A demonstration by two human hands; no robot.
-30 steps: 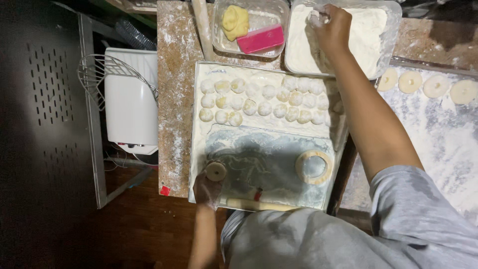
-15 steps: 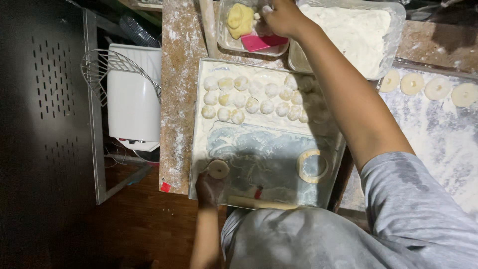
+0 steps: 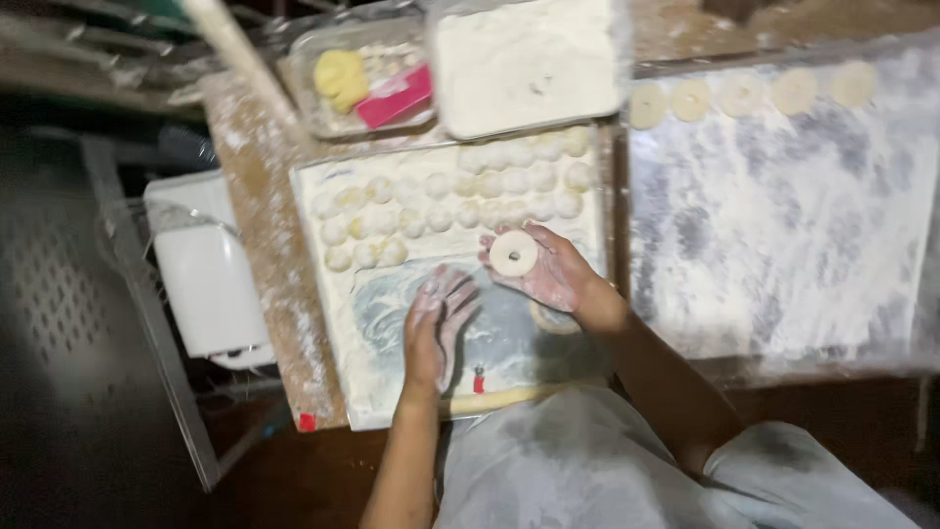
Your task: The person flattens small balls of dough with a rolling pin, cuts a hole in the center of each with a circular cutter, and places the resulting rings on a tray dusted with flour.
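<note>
My right hand lies palm up over the floured board, and a small round disc of dough rests on its fingers. My left hand hovers open just left of it, fingers spread and dusted with flour, holding nothing. Beyond both hands, several small dough balls sit in rows on the far half of the board. Part of a dough ring shows under my right wrist.
A tub of flour and a clear container with yellow dough and a pink scraper stand at the back. A floured sheet at right carries several flat discs. A white appliance sits at left.
My right hand came back from the containers at the back and now holds the dough disc palm up. My left hand let go of the disc and opened. The camera view shifted left.
</note>
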